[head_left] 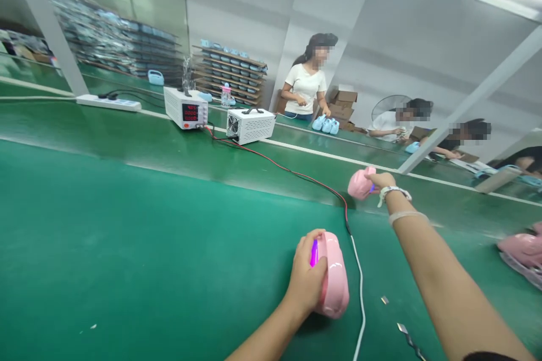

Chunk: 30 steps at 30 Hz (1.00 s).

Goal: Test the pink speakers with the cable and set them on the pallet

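My left hand [307, 273] is wrapped round a pink plastic device with a handle [336, 279], low in the middle of the view. A purple glow shows between the fingers and the handle. Farther out, my right hand [382, 180] has its fingers closed on a second pink device [361, 183], with a small purple-blue patch beside the fingertips. Between the two devices runs a red and black cable [313, 179] that joins a white cable [359, 276]. What the underside of each device looks like is hidden.
A power supply with red digits [186, 108] and a white vented box [250, 125] stand at the back, near a power strip [109, 102]. More pink devices [523, 248] lie at the right edge. Small scraps [402, 328] lie in front. Across the bench, people [305, 87] handle blue devices.
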Available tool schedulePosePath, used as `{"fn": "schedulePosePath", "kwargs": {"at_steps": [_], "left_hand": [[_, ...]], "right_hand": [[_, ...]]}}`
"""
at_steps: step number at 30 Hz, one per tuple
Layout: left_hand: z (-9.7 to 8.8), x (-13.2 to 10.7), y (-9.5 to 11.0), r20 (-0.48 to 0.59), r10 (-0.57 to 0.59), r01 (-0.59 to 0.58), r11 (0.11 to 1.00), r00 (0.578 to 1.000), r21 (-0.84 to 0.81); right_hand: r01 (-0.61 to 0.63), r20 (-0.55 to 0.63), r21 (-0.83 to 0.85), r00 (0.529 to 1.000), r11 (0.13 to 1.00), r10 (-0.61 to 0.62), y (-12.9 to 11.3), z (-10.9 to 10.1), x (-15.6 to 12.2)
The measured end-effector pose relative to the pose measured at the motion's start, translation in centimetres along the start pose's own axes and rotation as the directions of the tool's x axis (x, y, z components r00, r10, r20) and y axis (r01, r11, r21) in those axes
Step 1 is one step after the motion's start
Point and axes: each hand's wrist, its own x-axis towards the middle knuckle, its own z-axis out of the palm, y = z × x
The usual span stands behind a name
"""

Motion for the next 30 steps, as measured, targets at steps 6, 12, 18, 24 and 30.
{"fn": "schedulePosePath", "kwargs": {"at_steps": [6,12,18,24,30], "left_hand": [[-0.2,0.0,-0.1,0.005,-0.025,0.025,0.999,1.000,-0.020],[-0.2,0.3,-0.1,-0.003,-0.034,0.033,0.996,0.999,-0.081],[-1.4,1.4,0.2,0.012,-0.048,0.050,0.976,0.999,-0.211],[-1.1,1.1,0.2,-0.006,-0.019,0.017,0.972,1.000,-0.235],[-0.9,1.2,-0.2,-0.110,0.037,-0.047,0.994,0.993,-0.094]], "right_hand": [[-0.194,-0.126,0.121,0.970,0.973,0.209,2.7,0.7,-0.4],[-0.137,-0.061,0.291,0.985,0.947,0.161,0.6,0.5,-4.0],[0.134,0.709,0.333,0.617,0.933,-0.342,-4.0,-1.4,-15.1],[0.009,0.838,0.237,0.504,0.971,-0.209,-6.2,0.2,-23.7],[-0.448,0.805,0.402,0.588,0.798,-0.075,-5.4,1.1,-23.0]]}}
